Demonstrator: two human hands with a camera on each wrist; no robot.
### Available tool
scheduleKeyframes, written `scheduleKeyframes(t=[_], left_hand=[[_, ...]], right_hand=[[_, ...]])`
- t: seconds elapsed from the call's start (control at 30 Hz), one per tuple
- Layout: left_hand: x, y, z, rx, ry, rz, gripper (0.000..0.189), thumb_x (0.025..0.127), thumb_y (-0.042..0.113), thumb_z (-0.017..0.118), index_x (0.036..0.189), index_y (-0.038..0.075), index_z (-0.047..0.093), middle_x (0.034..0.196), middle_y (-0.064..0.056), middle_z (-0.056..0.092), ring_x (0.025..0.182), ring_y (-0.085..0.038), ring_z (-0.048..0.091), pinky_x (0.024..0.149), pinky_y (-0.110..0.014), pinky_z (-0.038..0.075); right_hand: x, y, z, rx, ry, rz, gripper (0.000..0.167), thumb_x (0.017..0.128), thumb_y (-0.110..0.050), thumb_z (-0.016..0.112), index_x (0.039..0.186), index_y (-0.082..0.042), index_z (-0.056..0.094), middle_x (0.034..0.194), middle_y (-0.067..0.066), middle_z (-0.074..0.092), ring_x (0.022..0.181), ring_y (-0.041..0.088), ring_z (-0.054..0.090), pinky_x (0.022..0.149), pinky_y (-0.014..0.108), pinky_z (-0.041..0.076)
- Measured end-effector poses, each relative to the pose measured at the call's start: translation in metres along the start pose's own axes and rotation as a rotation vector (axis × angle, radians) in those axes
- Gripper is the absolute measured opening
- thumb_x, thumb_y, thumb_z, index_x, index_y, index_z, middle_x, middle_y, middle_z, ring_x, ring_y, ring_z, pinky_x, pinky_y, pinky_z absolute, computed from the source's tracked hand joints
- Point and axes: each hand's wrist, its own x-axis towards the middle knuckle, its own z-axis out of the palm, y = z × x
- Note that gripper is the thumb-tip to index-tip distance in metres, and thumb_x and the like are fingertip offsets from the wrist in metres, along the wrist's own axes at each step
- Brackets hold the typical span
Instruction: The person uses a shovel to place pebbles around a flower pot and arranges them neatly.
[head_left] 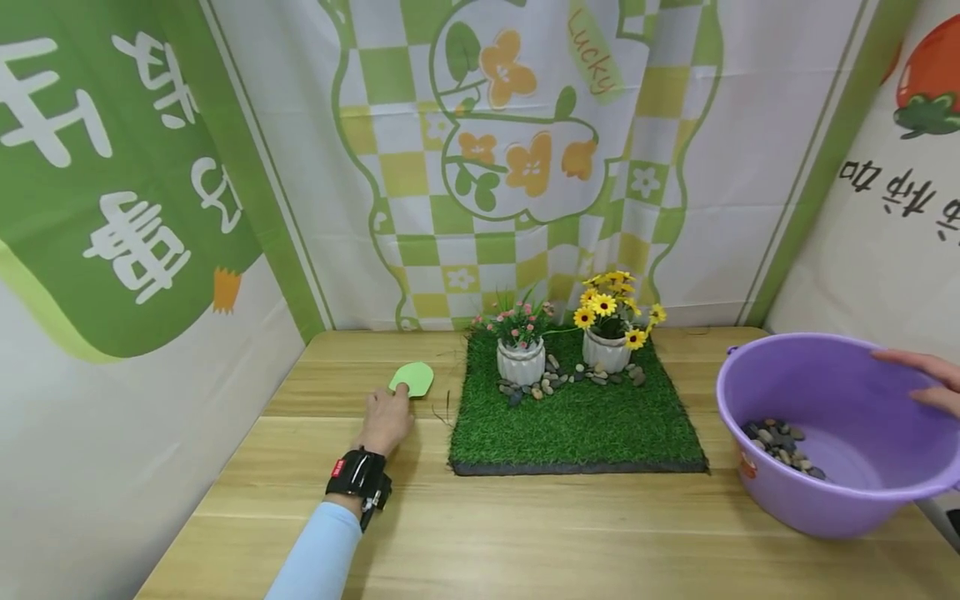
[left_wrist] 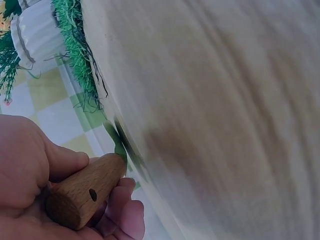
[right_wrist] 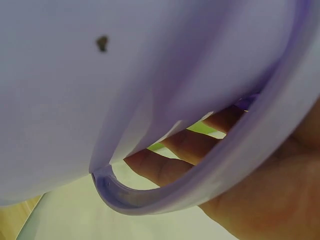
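My left hand (head_left: 387,418) grips the wooden handle (left_wrist: 87,192) of a small garden trowel. Its light green blade (head_left: 412,379) is low over the left part of the table, seen edge-on in the left wrist view. At the far right, my right hand (head_left: 930,379) holds a purple plastic tub (head_left: 825,504) at its rim, fingers reaching past the looped side handle (right_wrist: 200,187). Pebbles (head_left: 783,446) are gathered at the left side inside the tub. Whether the tub's base rests fully on the table is hard to tell.
A square of artificial grass (head_left: 577,433) lies mid-table. Toward its back stand a white pot of pink flowers (head_left: 521,362) and a white pot of yellow flowers (head_left: 606,350), with pebbles (head_left: 536,387) around them. Behind the table hangs a printed curtain (head_left: 525,233).
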Motion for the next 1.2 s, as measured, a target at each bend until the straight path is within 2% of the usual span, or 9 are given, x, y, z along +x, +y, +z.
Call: scheduleKeyframes(t=[0.27,0.43,0.63,0.8,0.97,1.07,1.2], left_hand=[[0.001,-0.001,0.002,-0.008,-0.021,-0.001,0.046,0.092,0.003,0.054,0.137,-0.003,0.045,0.118,-0.037,0.048,0.108,-0.047,0.044,0.087,-0.053,0.043],[0.001,-0.001,0.001,-0.018,-0.042,-0.003,0.045,0.093,0.003,0.051,0.136,-0.003,0.045,0.120,-0.038,0.048,0.114,-0.050,0.045,0.092,-0.058,0.044],[0.000,-0.002,-0.001,-0.007,-0.047,0.016,0.040,0.091,0.001,0.052,0.130,-0.005,0.048,0.116,-0.039,0.052,0.113,-0.053,0.047,0.095,-0.062,0.042],[0.000,-0.001,-0.002,-0.005,-0.056,0.002,0.039,0.091,0.000,0.050,0.130,-0.004,0.047,0.117,-0.039,0.051,0.114,-0.054,0.048,0.096,-0.063,0.042],[0.001,-0.002,-0.002,0.013,-0.052,0.001,0.038,0.092,0.000,0.049,0.130,-0.005,0.047,0.117,-0.039,0.051,0.113,-0.056,0.049,0.096,-0.064,0.042],[0.001,-0.002,-0.002,0.023,-0.046,0.011,0.036,0.092,0.001,0.048,0.128,-0.005,0.047,0.115,-0.039,0.052,0.110,-0.055,0.051,0.095,-0.064,0.043],[0.001,-0.002,-0.003,0.035,-0.052,0.012,0.037,0.095,0.005,0.049,0.131,-0.004,0.046,0.117,-0.038,0.052,0.111,-0.055,0.051,0.094,-0.063,0.043]], right_hand=[[-0.011,0.012,-0.011,0.083,-0.023,0.007,0.089,0.085,0.029,0.015,0.145,-0.027,0.049,0.122,-0.019,0.064,0.055,0.028,0.069,0.037,0.037,0.048],[-0.015,0.022,-0.021,0.040,-0.020,0.007,0.097,0.080,0.032,0.016,0.142,-0.032,0.052,0.119,-0.024,0.063,0.057,0.019,0.070,0.039,0.031,0.049],[-0.018,0.030,-0.034,0.102,-0.097,-0.009,0.103,0.075,0.035,0.013,0.143,-0.032,0.051,0.118,-0.020,0.065,0.068,0.016,0.072,0.045,0.029,0.053],[-0.022,0.039,-0.043,0.118,-0.142,-0.035,0.106,0.071,0.036,0.014,0.145,-0.032,0.048,0.119,-0.019,0.065,0.077,0.012,0.073,0.052,0.026,0.055],[-0.029,0.054,-0.052,0.288,-0.208,-0.043,0.095,0.078,0.033,0.018,0.149,-0.026,0.043,0.124,-0.013,0.064,0.099,0.013,0.070,0.071,0.029,0.059],[-0.033,0.060,-0.057,0.358,-0.212,-0.022,0.089,0.083,0.031,0.019,0.149,-0.025,0.042,0.126,-0.011,0.064,0.102,0.015,0.070,0.073,0.031,0.059],[-0.034,0.056,-0.053,0.382,-0.193,-0.021,0.091,0.081,0.031,0.016,0.149,-0.024,0.043,0.125,-0.009,0.065,0.100,0.016,0.071,0.072,0.031,0.058]])
